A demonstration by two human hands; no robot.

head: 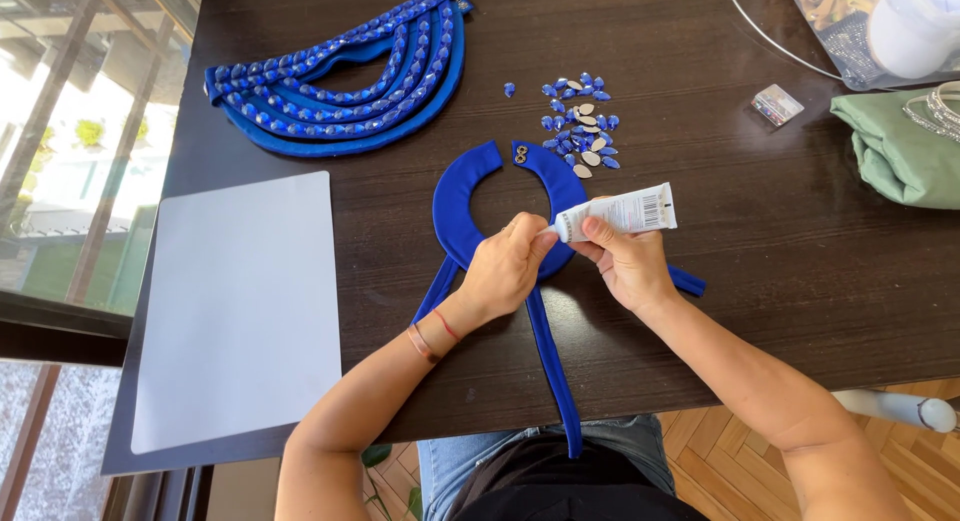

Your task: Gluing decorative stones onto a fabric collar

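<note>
Right hand (pixel 628 266) grips the glue tube (pixel 622 212) w/ fingers clamped; left hand (pixel 507 266) pinches its cap end, steadying it over the blue collar (pixel 462 196) flat on the tabletop (pixel 780 251), gems (pixel 580 126) nearby.

Both forearms reach forward, wrists close together. Left hand (pixel 505 266) fingertips pinched; right hand (pixel 628 266) curled in closed grip.

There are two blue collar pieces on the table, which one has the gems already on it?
The far blue collar piece, at the table's top left: rows of blue gems cover its strands. The plain blue collar piece under the hands is bare fabric.
</note>
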